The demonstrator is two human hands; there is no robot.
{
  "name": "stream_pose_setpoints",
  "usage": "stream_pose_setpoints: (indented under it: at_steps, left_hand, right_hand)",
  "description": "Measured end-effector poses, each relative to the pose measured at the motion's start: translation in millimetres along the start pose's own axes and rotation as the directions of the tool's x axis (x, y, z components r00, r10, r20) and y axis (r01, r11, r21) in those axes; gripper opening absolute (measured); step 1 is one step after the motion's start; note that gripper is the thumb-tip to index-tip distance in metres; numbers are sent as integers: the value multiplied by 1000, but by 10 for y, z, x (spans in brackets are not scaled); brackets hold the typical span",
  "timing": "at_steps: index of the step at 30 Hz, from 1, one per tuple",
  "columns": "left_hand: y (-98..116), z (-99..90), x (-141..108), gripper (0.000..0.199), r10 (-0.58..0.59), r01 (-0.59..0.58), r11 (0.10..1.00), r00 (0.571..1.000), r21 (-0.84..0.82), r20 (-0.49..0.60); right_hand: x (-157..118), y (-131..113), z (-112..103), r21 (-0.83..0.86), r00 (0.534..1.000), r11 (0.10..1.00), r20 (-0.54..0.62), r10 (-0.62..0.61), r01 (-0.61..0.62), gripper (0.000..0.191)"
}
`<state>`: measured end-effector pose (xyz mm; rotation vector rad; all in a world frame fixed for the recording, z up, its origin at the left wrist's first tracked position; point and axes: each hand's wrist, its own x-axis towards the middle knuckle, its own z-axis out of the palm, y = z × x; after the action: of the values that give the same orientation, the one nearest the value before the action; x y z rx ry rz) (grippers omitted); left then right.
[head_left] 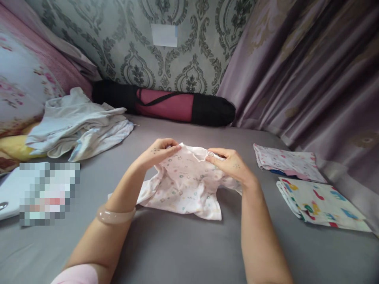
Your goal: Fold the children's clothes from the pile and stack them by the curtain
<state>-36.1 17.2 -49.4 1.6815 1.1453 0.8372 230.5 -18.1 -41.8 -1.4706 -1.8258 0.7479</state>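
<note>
A small white baby shirt (183, 181) with a pale print hangs spread between my hands, low over the grey sheet. My left hand (161, 152) pinches its left shoulder, thumb on top near the collar. On the other side of the neckline, my right hand (229, 161) grips the right shoulder, thumb and fingers closed on the fabric. The collar faces away from me and the hem lies towards me. Both sleeves droop outward, partly hidden by my forearms.
Rumpled pale clothes (79, 118) lie at the left beside a yellow item (14, 146). Folded printed clothes (287, 161) and a folded colourful cloth (322, 201) rest at the right. A black and maroon long bag (166, 104) lies along the wall. Purple curtains (284, 71) hang at the right.
</note>
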Motion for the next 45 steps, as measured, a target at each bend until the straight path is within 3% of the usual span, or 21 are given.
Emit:
stream_pose_setpoints:
  at_steps: [6,10,14,19,24,29,37,43,45]
  left_hand:
    - [-46,13,9,38,-33,35,999,999,-41,40]
    - [-41,10,0,39,-42,45,997,998,-70,48]
    - [-45,4,0,41,-21,23,998,999,-54,47]
    - [-22,-13,-7,42,13,-12,1000,998,-10,68]
    - [0,-60,-39,44,-23,21,999,995,24,95]
    - [-59,-98,-38,45,-71,71,997,992,8,105]
    - [-2,-99,-60,43,-102,107,994,981,-19,165]
    - [26,-103,-76,46,-180,190,981,970,-44,165]
    - [28,-108,-77,45,-172,183,982,972,-52,157]
  right_hand:
    - [20,32,8,0,993,994,-46,-111,111,23]
    - [-8,-1,-24,60,987,989,68,-143,139,39]
    - [-54,-53,-63,-71,958,968,178,-224,239,37]
    - [-121,-100,-50,-264,957,941,250,-147,214,49]
    - [-166,-184,-62,-349,971,919,212,-110,181,35]
    - [-156,-208,-153,-272,981,957,187,-53,103,12]
    - [-135,-171,-143,-191,984,982,178,29,5,23]
    - [-106,-117,-78,-97,998,995,47,-34,39,20]
    - [-78,-87,-64,-67,998,996,12,-54,54,27]
